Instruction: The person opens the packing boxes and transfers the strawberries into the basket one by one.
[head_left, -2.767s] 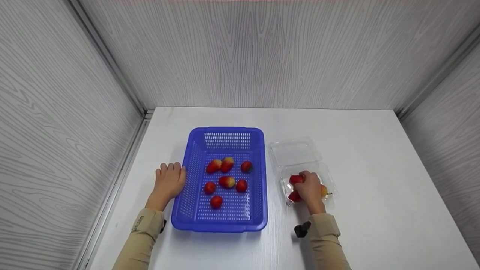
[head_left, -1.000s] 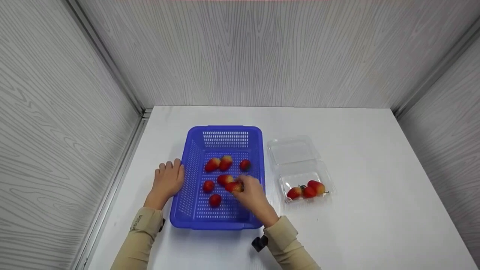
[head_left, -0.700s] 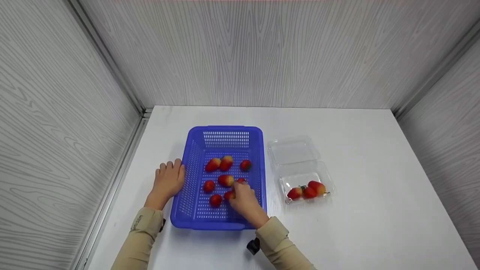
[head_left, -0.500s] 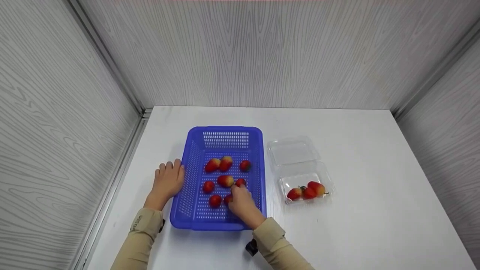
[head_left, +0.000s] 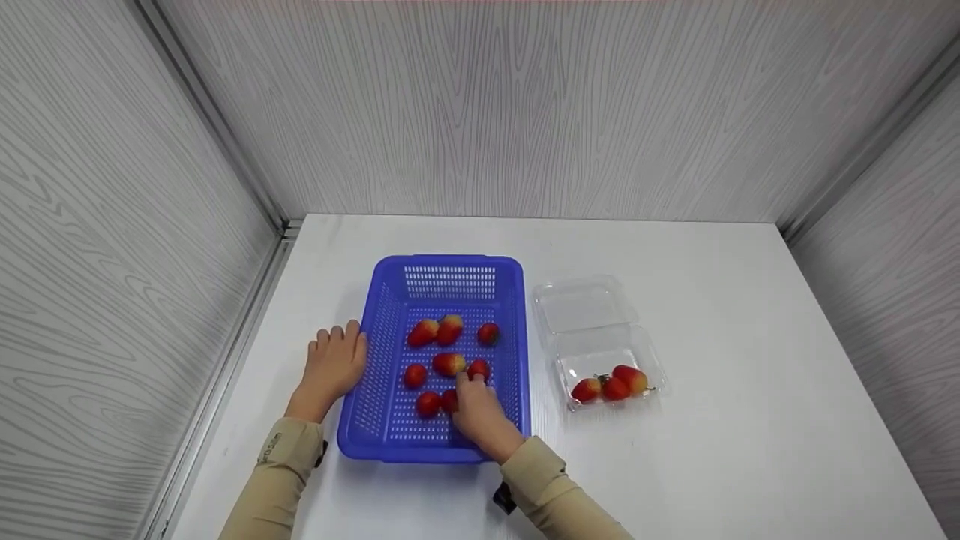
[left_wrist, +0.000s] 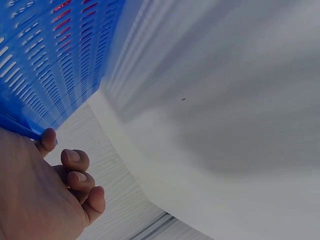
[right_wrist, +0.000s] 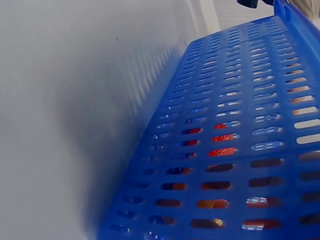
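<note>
Lowered since a second ago, the right hand partly hides a strawberry on the floor of the perforated blue basket. The basket looks light and stiff, its left rim pinched in the left hand, its walls barring low reaches. The open clear clamshell beside it seems flimsy. Probably light, the strawberry suits a mid-body pinch; a red fruit crowds it. Whether the right hand grips it, I cannot tell.

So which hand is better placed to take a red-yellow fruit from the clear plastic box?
Probably the right hand: it's nearer that box, while the left hand is at the opposite edge of the blue plastic basket.
</note>
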